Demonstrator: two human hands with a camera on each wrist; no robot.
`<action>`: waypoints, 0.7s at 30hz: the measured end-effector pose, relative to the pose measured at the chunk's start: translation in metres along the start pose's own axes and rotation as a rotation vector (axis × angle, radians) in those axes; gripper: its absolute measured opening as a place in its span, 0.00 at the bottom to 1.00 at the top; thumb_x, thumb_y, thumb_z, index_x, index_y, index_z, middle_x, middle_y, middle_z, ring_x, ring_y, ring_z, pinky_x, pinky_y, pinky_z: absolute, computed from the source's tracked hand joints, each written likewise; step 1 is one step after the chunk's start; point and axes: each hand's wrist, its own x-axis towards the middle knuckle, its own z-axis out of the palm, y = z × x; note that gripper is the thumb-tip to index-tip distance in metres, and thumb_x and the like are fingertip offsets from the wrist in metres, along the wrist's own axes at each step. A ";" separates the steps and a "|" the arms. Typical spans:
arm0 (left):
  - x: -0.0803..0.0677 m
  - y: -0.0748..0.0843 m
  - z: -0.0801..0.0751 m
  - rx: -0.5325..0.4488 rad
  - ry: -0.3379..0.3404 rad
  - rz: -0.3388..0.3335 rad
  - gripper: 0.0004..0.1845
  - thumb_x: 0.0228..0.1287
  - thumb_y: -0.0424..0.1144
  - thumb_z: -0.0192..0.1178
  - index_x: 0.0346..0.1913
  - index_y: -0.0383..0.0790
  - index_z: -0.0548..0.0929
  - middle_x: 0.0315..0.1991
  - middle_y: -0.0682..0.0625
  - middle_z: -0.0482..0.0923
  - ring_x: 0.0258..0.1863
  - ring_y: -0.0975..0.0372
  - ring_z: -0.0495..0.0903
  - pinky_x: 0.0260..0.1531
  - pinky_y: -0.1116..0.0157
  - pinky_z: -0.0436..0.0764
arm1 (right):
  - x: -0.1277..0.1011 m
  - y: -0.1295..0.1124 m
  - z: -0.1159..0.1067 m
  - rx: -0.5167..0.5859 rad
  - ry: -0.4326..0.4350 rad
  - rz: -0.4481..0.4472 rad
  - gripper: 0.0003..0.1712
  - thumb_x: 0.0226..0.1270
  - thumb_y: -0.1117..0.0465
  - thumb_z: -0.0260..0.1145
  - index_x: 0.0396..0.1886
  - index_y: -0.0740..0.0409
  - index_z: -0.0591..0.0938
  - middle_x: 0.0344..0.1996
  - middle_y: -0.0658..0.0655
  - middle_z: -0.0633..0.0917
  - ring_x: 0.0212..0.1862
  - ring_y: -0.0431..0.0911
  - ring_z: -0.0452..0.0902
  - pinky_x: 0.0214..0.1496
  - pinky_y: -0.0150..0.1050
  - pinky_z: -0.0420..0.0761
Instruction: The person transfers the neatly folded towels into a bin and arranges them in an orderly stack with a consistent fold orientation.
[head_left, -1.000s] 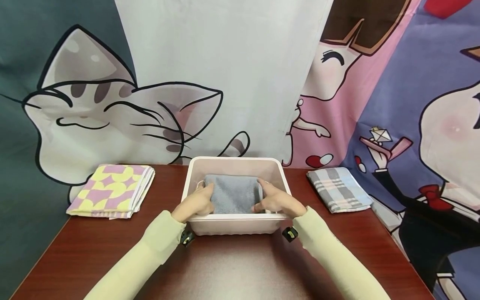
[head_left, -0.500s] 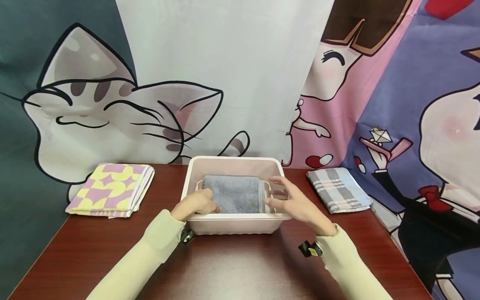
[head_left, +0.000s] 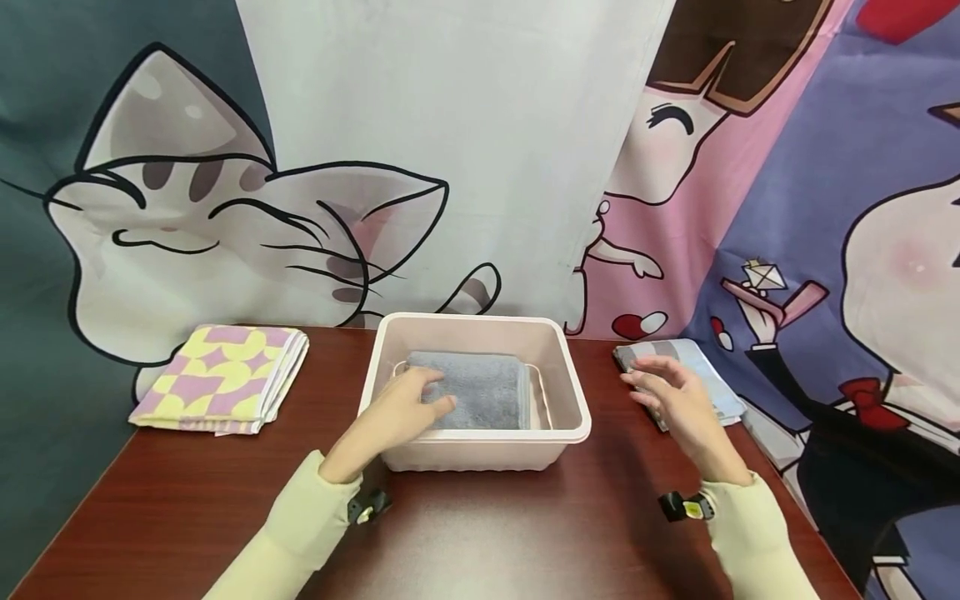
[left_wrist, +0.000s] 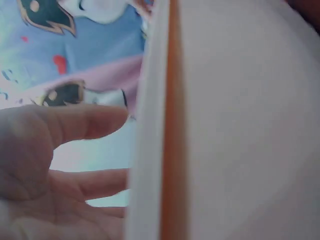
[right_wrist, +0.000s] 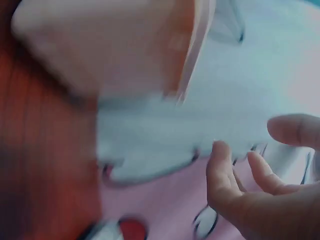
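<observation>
Right hand (head_left: 678, 404) is out of the white tub (head_left: 480, 454) now and well to its right, while the left hand (head_left: 397, 412) has lifted off a bit; a second ago both are down inside it holding the gray towel (head_left: 483, 392). Neither is gripping anything at the moment: the left one's fingers are loose and apart above the tub's near left part, the right one's are softly bent with nothing between them. Can't tell whether the left fingertips graze the towel.

As for the gray towel, it's plush, slightly mottled, folded into a neat rectangle, and lies flat inside the tub, toward the left. A thin pale loop (head_left: 543, 390) shows by its right edge, still inside the tub.

Right of the tub is a folded plaid towel (head_left: 723, 383), gray and white with some peach and light blue, and the right hand covers a good chunk of it. Left of the tub sits a folded yellow-and-purple towel (head_left: 217, 379). Reddish-brown table (head_left: 480, 533) under the tub, cartoon cat backdrop (head_left: 465, 100) behind it. Wrist cams are pretty blurry, fwiw.
</observation>
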 end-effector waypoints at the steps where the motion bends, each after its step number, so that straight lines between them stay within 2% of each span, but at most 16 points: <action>1: -0.004 0.004 0.004 -0.053 0.018 0.014 0.23 0.59 0.42 0.59 0.56 0.35 0.76 0.56 0.42 0.73 0.50 0.52 0.76 0.52 0.54 0.72 | 0.002 0.004 -0.008 0.009 0.032 0.016 0.17 0.66 0.66 0.57 0.50 0.72 0.68 0.42 0.51 0.78 0.44 0.41 0.80 0.44 0.33 0.80; 3: -0.010 0.014 0.013 -0.156 0.035 0.064 0.20 0.60 0.40 0.60 0.54 0.37 0.77 0.54 0.45 0.74 0.47 0.53 0.78 0.49 0.57 0.75 | 0.007 0.013 -0.025 0.011 0.092 0.048 0.12 0.65 0.67 0.58 0.46 0.67 0.71 0.37 0.47 0.80 0.41 0.38 0.80 0.41 0.31 0.80; 5: -0.015 0.024 0.025 -0.252 0.009 0.129 0.18 0.60 0.38 0.59 0.53 0.37 0.77 0.52 0.47 0.75 0.46 0.55 0.79 0.47 0.61 0.76 | 0.012 0.024 -0.042 -0.019 0.142 0.071 0.09 0.66 0.66 0.58 0.44 0.65 0.72 0.34 0.45 0.80 0.39 0.35 0.80 0.40 0.31 0.80; 7: -0.018 0.034 0.037 -0.323 -0.047 0.210 0.16 0.62 0.37 0.57 0.52 0.37 0.77 0.51 0.48 0.75 0.46 0.57 0.78 0.45 0.65 0.78 | 0.017 0.037 -0.059 -0.107 0.190 0.074 0.09 0.65 0.63 0.58 0.42 0.63 0.73 0.33 0.42 0.80 0.38 0.33 0.79 0.38 0.30 0.80; 9: -0.019 0.043 0.049 -0.360 -0.143 0.284 0.16 0.63 0.39 0.56 0.53 0.38 0.77 0.50 0.49 0.75 0.46 0.61 0.77 0.46 0.69 0.77 | 0.023 0.052 -0.077 -0.187 0.222 0.073 0.11 0.65 0.60 0.59 0.42 0.62 0.73 0.33 0.43 0.80 0.38 0.33 0.78 0.37 0.30 0.80; 12: -0.019 0.053 0.062 -0.364 -0.328 0.404 0.18 0.64 0.41 0.55 0.55 0.39 0.75 0.49 0.52 0.76 0.45 0.68 0.77 0.45 0.74 0.75 | 0.038 0.085 -0.109 -0.207 0.304 0.030 0.11 0.60 0.62 0.62 0.41 0.62 0.76 0.32 0.45 0.81 0.34 0.35 0.78 0.30 0.29 0.80; 15: -0.017 0.063 0.073 -0.369 -0.500 0.463 0.20 0.65 0.43 0.55 0.57 0.39 0.73 0.48 0.54 0.77 0.45 0.73 0.76 0.44 0.77 0.74 | 0.046 0.097 -0.121 -0.321 0.423 0.011 0.13 0.57 0.63 0.63 0.42 0.65 0.78 0.33 0.50 0.80 0.30 0.40 0.78 0.26 0.30 0.77; 17: -0.015 0.069 0.083 -0.355 -0.541 0.484 0.20 0.65 0.42 0.55 0.58 0.38 0.72 0.48 0.53 0.77 0.45 0.75 0.76 0.44 0.79 0.73 | 0.048 0.095 -0.122 -0.475 0.516 0.037 0.15 0.58 0.62 0.61 0.44 0.65 0.77 0.35 0.54 0.81 0.31 0.40 0.78 0.27 0.29 0.75; 19: -0.013 0.074 0.097 -0.334 -0.552 0.477 0.21 0.65 0.42 0.55 0.59 0.38 0.71 0.51 0.53 0.76 0.45 0.75 0.76 0.43 0.80 0.73 | 0.047 0.088 -0.119 -0.663 0.560 0.080 0.18 0.60 0.60 0.58 0.47 0.66 0.76 0.39 0.60 0.81 0.36 0.44 0.77 0.33 0.32 0.73; 21: -0.010 0.078 0.112 -0.285 -0.552 0.473 0.23 0.65 0.43 0.55 0.61 0.39 0.69 0.55 0.54 0.73 0.46 0.75 0.75 0.43 0.81 0.72 | 0.048 0.088 -0.125 -0.779 0.562 0.106 0.19 0.61 0.60 0.55 0.49 0.66 0.75 0.45 0.66 0.78 0.45 0.51 0.74 0.43 0.38 0.71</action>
